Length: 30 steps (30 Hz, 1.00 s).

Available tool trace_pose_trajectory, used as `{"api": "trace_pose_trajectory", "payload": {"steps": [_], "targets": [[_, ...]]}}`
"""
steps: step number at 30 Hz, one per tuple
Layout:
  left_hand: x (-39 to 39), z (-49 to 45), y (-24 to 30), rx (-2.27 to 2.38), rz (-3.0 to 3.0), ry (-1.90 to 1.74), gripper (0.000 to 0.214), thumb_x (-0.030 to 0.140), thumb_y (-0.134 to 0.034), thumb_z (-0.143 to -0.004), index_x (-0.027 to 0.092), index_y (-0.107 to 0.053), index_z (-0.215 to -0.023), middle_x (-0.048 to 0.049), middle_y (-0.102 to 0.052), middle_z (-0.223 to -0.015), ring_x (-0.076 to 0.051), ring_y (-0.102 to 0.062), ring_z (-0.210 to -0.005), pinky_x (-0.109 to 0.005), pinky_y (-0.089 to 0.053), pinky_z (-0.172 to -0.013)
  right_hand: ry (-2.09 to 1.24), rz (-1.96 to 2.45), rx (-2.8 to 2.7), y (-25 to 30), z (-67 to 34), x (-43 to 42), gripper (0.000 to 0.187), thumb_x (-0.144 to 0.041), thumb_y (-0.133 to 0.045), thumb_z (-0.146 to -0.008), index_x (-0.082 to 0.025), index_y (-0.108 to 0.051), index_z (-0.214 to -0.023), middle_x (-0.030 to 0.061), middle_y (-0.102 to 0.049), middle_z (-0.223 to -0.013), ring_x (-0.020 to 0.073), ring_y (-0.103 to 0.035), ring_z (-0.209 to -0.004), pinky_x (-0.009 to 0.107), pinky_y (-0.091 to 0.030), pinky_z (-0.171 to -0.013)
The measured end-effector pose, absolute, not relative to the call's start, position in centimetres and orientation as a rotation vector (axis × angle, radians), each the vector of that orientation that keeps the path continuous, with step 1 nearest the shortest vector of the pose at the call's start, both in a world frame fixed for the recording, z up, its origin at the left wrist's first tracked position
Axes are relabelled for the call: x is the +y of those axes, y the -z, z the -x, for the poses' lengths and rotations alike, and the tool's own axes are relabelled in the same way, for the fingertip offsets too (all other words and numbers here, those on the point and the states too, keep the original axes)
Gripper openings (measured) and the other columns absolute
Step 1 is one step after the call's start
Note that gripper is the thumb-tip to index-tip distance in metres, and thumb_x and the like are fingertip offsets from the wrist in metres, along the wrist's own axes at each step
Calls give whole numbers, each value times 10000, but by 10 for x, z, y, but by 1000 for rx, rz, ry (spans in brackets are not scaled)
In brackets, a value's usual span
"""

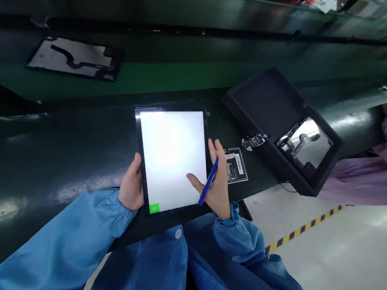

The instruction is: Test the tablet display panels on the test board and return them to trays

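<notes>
A tablet screen (175, 160) glows blank white, with a small green label in its lower left corner. My left hand (132, 184) grips its left edge, thumb on the side and the other fingers hidden beneath. At the lower right of the screen is my right hand (216, 188), with a blue pen (209, 181) held across the palm. Its thumb reaches over the glass and its fingers point up along the right edge. Just right of this hand, a flat printed board or label sheet (236, 164) lies partly covered on the dark bench.
A black foam tray (264, 98) stands at the right with a panel and cable (304, 146) in its recess. A small circuit piece (254, 141) touches its near side. Another panel (74, 59) lies at the back left. A co-worker's pink sleeve (362, 180) shows at the right.
</notes>
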<state>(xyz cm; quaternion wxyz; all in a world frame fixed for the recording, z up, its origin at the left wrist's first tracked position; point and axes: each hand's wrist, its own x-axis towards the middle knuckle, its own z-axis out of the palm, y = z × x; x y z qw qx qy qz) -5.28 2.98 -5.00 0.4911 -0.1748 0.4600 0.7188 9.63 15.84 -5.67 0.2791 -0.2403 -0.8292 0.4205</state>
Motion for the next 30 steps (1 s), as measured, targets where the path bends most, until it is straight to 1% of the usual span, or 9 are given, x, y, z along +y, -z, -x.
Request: {"api": "trace_pose_trajectory", "payload": {"steps": [2, 5, 9, 12, 14, 17, 21, 25, 30], "targets": [[30, 54, 48, 1103, 453, -1726, 563, 473, -285, -1026, 131, -557, -1381, -90, -759, -1037, -293, -678, -1103, -435, -512, -1020, -1182, 635, -2163, 53, -95, 169, 815, -428, -658, -925, -291, -170, -1563, 92, -304, -1593, 293, -292, -1476, 549, -317, -1194], [28, 53, 49, 1061, 441, -1685, 554, 446, -264, -1029, 131, -584, -1354, -95, -764, -993, -300, -697, -1056, -444, -528, -989, -1129, 640, -2112, 40, -88, 200, 593, -433, -588, -968, -260, -352, -1484, 112, -459, -1495, 290, -501, -1337, 486, -464, -1079], [21, 49, 58, 1009, 353, -1638, 542, 469, -328, -1003, 134, -634, -1300, -118, -750, -1066, -332, -693, -1054, -461, -536, -968, -825, 644, -2312, 19, -73, 247, 363, -489, -547, -981, -211, -598, -1209, 85, -692, -1148, 246, -688, -993, 358, -553, -829], [18, 46, 65, 963, 282, -1595, 539, 503, -387, -979, 137, -668, -1256, -122, -743, -1098, -340, -696, -1037, -454, -549, -943, -499, 634, -2521, 9, -68, 259, 334, -485, -529, -991, -191, -638, -876, 11, -651, -712, 170, -639, -646, 267, -462, -601], [17, 44, 66, 950, 243, -1608, 532, 505, -414, -972, 147, -653, -1286, -112, -740, -1116, -329, -694, -1046, -439, -544, -953, -252, 618, -2556, 4, -69, 254, 352, -416, -530, -1002, -182, -589, -746, -7, -546, -592, 137, -550, -546, 254, -364, -519], [19, 44, 63, 945, 243, -1638, 551, 495, -404, -983, 158, -580, -1383, -100, -738, -1130, -310, -693, -1053, -421, -530, -976, -1, 326, -2548, -2, -77, 236, 293, -292, -559, -990, -182, -566, -718, 6, -527, -609, 142, -516, -580, 274, -335, -500], [22, 47, 53, 980, 384, -1626, 581, 471, -325, -1013, 138, -497, -1457, -103, -753, -1075, -285, -718, -982, -386, -568, -898, -8, -163, -2433, -11, -98, 222, 147, -251, -649, -941, -202, -600, -812, 5, -594, -647, 149, -543, -620, 273, -452, -544], [22, 48, 47, 953, 370, -1615, 587, 459, -284, -1026, 149, -446, -1497, -105, -743, -1112, -290, -714, -998, -393, -570, -889, -40, -109, -2377, -14, -115, 226, 101, -241, -687, -908, -206, -622, -840, 23, -647, -695, 170, -598, -657, 289, -539, -580], [21, 48, 53, 949, 418, -1656, 539, 406, -317, -1030, 161, -467, -1485, -72, -771, -975, -250, -735, -903, -344, -574, -872, -82, -29, -2406, -9, -126, 232, 67, -167, -674, -896, -197, -634, -852, 66, -728, -833, 192, -649, -693, 313, -554, -599]]}}
